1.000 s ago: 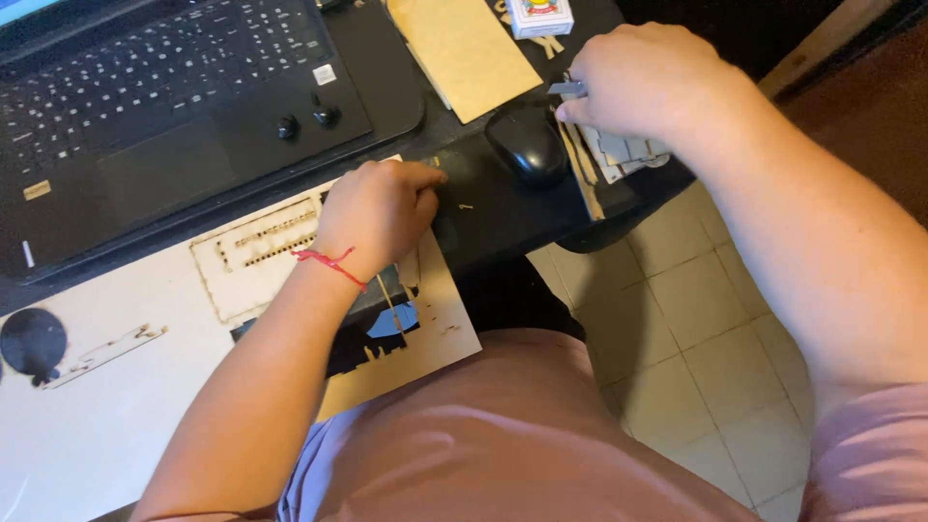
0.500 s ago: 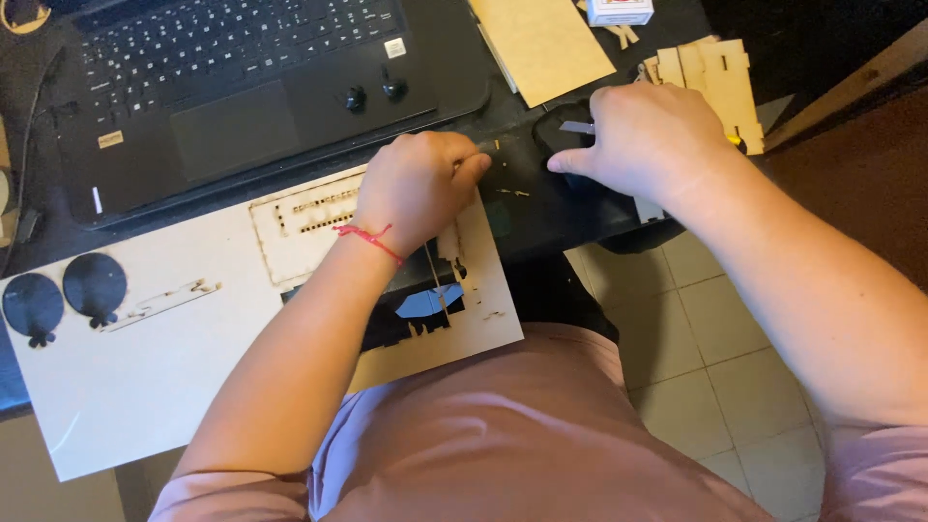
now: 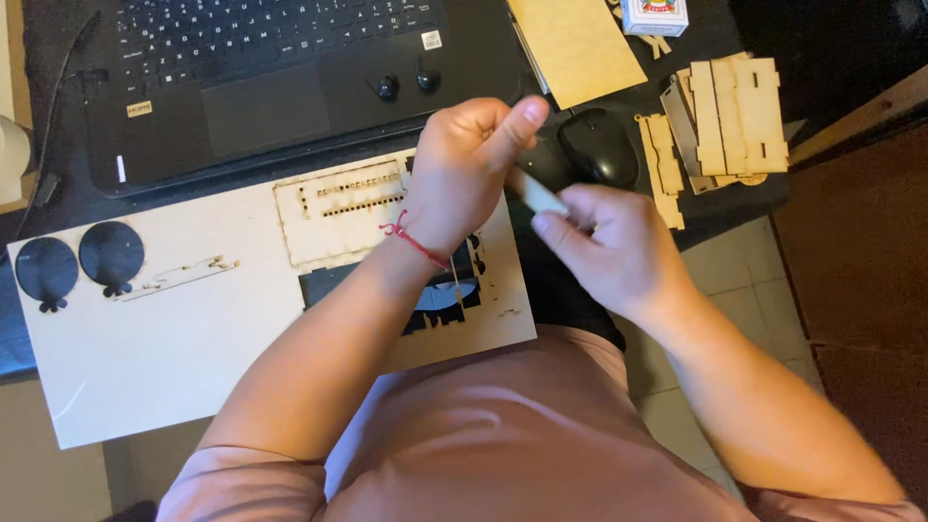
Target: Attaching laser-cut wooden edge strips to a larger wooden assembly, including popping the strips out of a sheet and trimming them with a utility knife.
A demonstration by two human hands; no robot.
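In the head view, the left hand point(image 3: 464, 174) and the right hand point(image 3: 604, 242) are meeting above the desk edge, both pinching a small pale flat wooden strip point(image 3: 537, 196) between thumb and fingertips, one hand at each end. The strip's long axis is running diagonally, pointing up-left toward the left thumb and down-right into the right fingers, just in front of the black computer mouse point(image 3: 597, 145) and beside the large pale laser-cut wooden sheet point(image 3: 193, 319).
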